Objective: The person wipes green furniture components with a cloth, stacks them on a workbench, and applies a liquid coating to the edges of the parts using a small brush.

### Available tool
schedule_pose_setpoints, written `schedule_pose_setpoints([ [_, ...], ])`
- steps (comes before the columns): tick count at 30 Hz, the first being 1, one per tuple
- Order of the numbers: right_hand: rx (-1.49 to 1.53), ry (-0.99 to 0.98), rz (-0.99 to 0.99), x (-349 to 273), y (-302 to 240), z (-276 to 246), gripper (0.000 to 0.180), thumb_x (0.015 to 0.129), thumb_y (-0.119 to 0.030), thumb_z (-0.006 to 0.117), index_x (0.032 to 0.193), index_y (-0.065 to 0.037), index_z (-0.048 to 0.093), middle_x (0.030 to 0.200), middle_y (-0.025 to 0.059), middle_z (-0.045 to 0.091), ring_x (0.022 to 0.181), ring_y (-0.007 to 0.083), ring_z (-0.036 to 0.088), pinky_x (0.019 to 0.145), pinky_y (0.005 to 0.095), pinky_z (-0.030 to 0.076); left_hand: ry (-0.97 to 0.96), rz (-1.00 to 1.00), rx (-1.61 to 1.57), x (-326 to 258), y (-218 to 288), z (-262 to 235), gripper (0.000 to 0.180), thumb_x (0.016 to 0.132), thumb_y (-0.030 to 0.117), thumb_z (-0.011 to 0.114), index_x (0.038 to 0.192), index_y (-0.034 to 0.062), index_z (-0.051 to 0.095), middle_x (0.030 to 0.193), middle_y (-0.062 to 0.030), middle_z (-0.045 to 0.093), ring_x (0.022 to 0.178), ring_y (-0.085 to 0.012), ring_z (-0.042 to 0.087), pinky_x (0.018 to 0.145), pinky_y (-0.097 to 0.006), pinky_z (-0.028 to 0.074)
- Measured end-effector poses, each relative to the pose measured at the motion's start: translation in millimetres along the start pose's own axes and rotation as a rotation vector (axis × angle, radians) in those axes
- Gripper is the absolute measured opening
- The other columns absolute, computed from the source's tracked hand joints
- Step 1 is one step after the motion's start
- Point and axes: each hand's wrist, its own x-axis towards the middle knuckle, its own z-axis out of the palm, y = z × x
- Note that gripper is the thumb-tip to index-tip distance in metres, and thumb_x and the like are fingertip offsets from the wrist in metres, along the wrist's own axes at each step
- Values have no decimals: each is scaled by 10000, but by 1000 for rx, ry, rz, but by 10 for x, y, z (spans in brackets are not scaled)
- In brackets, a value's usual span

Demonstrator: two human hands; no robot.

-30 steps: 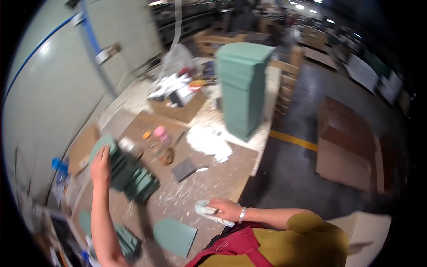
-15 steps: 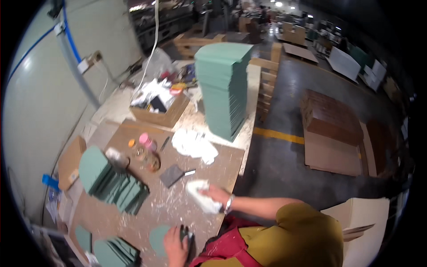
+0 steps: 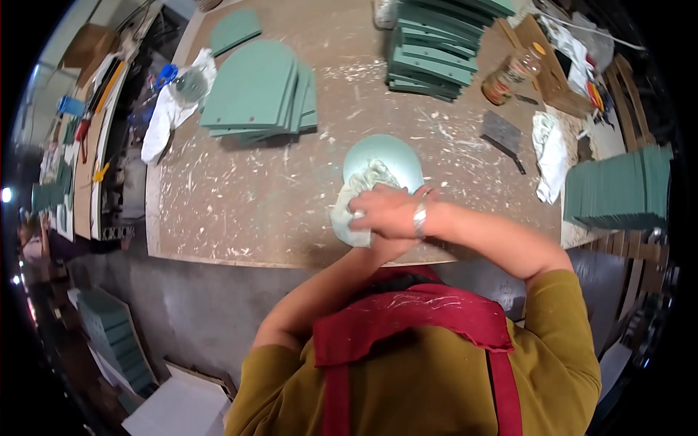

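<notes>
My right hand (image 3: pixel 389 210) is closed on a bunched white cloth (image 3: pixel 352 211) and presses it against a small green round-topped panel (image 3: pixel 384 153) near the table's front edge. The top of this panel has a pale sheen. My left hand (image 3: pixel 395 247) lies under my right wrist, close to the panel's near end. Most of its fingers are hidden there, so its grip does not show. Beyond, to the left, sits a fanned stack of green round-topped panels (image 3: pixel 251 91) with small holes. A single green panel (image 3: pixel 236 30) lies behind that stack.
More green panels (image 3: pixel 432 54) are piled at the far middle. To the right are a glass jar (image 3: pixel 505 76) with an orange lid, a dark grey pad (image 3: pixel 500 132), a white rag (image 3: pixel 547 156) and a tall green stack (image 3: pixel 622 189). A clear bottle (image 3: pixel 189 86) rests at the left edge.
The view has swung round toward the table's left part. My right hand has brought the white cloth from the bare tabletop onto the green panel, crossing over my left hand.
</notes>
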Motion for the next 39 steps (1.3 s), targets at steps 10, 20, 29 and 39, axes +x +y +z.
schedule_pose_setpoints([
  [10,16,184,253,497,369,55,228,789,-127,629,1016,-113,616,1012,150,586,966,335,576,815,434,492,-215,15,825,32,-46,-2,670,942,504,429,1445,70,345,1491,-137,343,1396,-284,290,1144,-504,192],
  [20,10,726,936,-262,839,112,274,841,-75,552,1112,-43,533,1081,201,554,1011,402,547,855,465,455,-224,155,970,169,253,-171,483,829,133,544,1304,55,512,1379,-95,469,1326,-260,376,1118,-471,246],
  [29,230,716,1026,-1130,436,-320,333,872,-137,568,1175,0,554,1104,228,615,1004,391,597,855,415,477,349,16,737,413,69,-839,430,897,165,552,1307,46,495,1379,-166,462,1301,-344,405,1058,-475,349],
  [39,299,395,846,-1543,-373,460,296,744,33,544,1023,-61,570,989,154,544,965,367,555,812,421,465,166,-30,1127,466,-68,-814,517,922,283,550,1377,65,433,1488,-140,349,1362,-311,346,1080,-526,276],
])
